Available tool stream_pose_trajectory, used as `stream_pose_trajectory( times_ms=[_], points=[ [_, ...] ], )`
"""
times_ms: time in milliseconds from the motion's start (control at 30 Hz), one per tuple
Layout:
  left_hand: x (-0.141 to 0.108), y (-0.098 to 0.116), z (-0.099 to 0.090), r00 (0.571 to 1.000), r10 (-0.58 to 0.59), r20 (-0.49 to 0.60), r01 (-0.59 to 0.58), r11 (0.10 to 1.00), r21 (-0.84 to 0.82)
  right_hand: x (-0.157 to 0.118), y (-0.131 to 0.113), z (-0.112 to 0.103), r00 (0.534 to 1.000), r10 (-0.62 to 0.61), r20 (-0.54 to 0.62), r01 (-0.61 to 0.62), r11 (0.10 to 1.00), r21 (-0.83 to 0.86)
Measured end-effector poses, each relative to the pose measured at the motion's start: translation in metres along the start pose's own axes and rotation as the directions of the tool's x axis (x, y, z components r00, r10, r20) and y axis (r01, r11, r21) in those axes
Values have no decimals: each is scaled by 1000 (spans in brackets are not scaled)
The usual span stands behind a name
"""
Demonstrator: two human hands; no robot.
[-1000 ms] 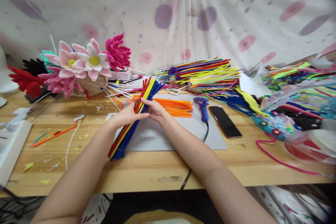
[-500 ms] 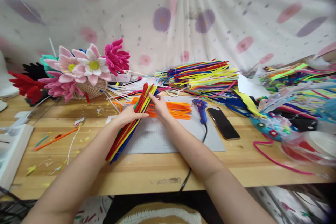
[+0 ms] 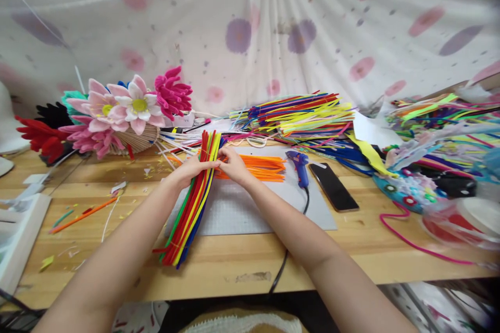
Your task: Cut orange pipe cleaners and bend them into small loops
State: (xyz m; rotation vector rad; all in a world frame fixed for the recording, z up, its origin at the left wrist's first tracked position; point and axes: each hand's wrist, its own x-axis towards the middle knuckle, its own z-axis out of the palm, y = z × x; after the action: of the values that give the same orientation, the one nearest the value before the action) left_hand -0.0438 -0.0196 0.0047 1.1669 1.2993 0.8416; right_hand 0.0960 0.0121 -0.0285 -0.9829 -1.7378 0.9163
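A bundle of pipe cleaners point(image 3: 191, 208) in red, yellow, blue and green slants over the left part of a grey cutting mat point(image 3: 250, 213). My left hand point(image 3: 193, 169) is wrapped around its upper part, thumb across the front. At the bundle's right side, my right hand point(image 3: 231, 165) has its fingers closed against the blue stems near the left thumb; its fingertips are partly hidden. Behind both hands, orange pipe cleaners point(image 3: 261, 167) lie across the mat.
A blue glue gun point(image 3: 300, 167) with a black cord and a phone point(image 3: 334, 186) lie to the right. Fuzzy flowers point(image 3: 135, 104) stand at the back left. Piled pipe cleaners point(image 3: 300, 114) fill the back. A clear-wrapped red roll point(image 3: 449, 223) sits far right.
The bundle has turned more upright, and its lower end has come nearer the table's front edge. My right hand has slid down from the bundle's top to beside my left thumb.
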Motion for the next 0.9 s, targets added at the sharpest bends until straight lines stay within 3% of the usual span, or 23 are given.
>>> stream_pose_trajectory(
  times_ms=[100, 200, 300, 400, 500, 600, 700, 800, 900],
  points=[
    [-1, 2, 1, 999, -29, -15, 28, 999, -36, 7, -3, -7, 993, 118, -19, -112, 974, 199],
    [-4, 3, -3, 997, -61, 49, 59, 997, 43, 19, -5, -19, 935, 350, -58, -280, 828, 485],
    [-7, 3, -8, 994, -54, 99, 37, 985, 168, 29, -6, -28, 904, 424, -58, -304, 732, 610],
    [-9, 4, -9, 997, -25, 77, 3, 963, 269, 33, -7, -30, 911, 396, -114, -274, 788, 552],
    [-10, 5, -6, 1000, -25, 11, 21, 955, 295, 30, -8, -28, 930, 305, -205, -216, 905, 366],
    [-9, 6, -3, 996, -56, -68, 65, 989, 136, 18, -8, -23, 949, 167, -267, -147, 985, 96],
    [-7, 8, -1, 996, -64, -66, 59, 995, -75, -1, -7, -10, 963, 131, -234, -152, 986, -74],
    [-4, 11, -2, 996, -79, -30, 69, 963, -260, -19, -7, 10, 982, 141, -124, -146, 989, -37],
    [-2, 13, -5, 997, -69, 20, 70, 883, -464, -28, -10, 25, 992, 116, 40, -121, 981, 154]
  ],
)
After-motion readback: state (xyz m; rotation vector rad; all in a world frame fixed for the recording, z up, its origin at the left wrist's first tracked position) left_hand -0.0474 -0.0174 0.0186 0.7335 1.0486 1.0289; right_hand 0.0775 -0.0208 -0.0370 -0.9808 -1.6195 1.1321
